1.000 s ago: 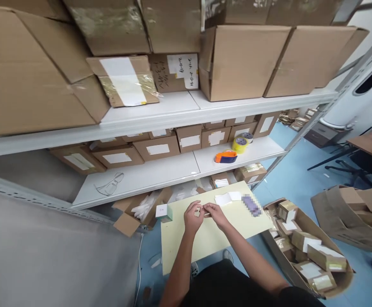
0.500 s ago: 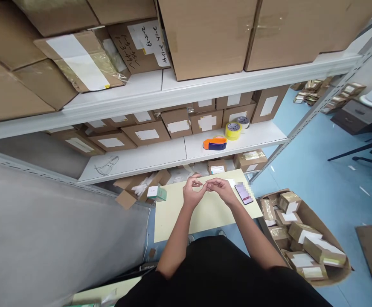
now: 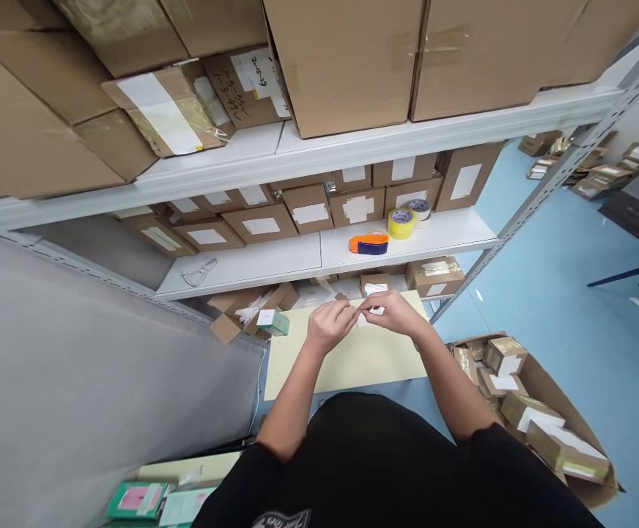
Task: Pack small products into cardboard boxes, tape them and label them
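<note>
Over the pale yellow tabletop [image 3: 346, 359], my left hand [image 3: 329, 326] and my right hand [image 3: 393, 314] meet at the fingertips. Both are closed in a pinch; whatever lies between the fingers is too small to make out. A white paper-like patch [image 3: 362, 320] shows just under the fingertips, and I cannot tell if it is held or lies on the table. A small green and white box [image 3: 273, 322] stands at the table's left back corner, left of my left hand.
An orange and dark blue tape dispenser [image 3: 368, 244] and a yellow tape roll [image 3: 401, 224] sit on the shelf [image 3: 253, 268] beyond the table. A large carton [image 3: 558, 381] of small parcels stands at right. An opened cardboard box [image 3: 226, 328] is at left.
My hands have turned, with the left fingers now curled over and the fingertips pinched together. My right forearm now covers where the phone lay. The view has shifted slightly.
</note>
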`<state>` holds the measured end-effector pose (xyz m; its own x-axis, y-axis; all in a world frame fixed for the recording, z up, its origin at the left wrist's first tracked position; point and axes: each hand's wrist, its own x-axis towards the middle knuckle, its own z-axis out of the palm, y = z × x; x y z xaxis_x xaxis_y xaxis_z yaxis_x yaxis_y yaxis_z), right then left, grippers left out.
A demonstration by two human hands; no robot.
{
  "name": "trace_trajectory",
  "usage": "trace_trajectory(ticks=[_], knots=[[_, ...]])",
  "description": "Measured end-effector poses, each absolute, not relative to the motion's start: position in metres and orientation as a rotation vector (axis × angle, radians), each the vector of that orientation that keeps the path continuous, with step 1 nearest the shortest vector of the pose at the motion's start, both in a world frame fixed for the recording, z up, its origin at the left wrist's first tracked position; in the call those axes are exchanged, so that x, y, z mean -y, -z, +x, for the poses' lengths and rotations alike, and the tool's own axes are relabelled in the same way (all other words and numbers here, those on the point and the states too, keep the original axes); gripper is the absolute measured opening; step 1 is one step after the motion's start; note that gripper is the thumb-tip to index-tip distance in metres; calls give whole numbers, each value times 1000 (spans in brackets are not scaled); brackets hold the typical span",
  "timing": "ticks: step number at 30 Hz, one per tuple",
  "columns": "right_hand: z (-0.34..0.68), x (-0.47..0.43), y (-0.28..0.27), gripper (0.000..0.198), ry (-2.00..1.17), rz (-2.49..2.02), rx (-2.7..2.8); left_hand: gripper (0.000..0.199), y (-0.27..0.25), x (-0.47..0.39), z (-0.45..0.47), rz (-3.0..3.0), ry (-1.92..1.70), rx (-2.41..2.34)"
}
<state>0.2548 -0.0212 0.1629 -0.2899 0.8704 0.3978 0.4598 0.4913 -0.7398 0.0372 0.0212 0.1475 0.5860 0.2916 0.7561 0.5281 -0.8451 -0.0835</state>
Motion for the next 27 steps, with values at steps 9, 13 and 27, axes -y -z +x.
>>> trace_trajectory(ticks=[9, 13, 27], knots=[[253, 16, -165, 14, -376, -1293, 2175, 15, -161, -20, 40, -2645, 913, 650], [255, 14, -156, 13, -471, -1256, 2012, 15, -161, -21, 45, -2630, 970, 632], [250, -2, -114, 10, -880, -1220, 1189, 8, -134, -29, 67, -2758, 1647, 918]])
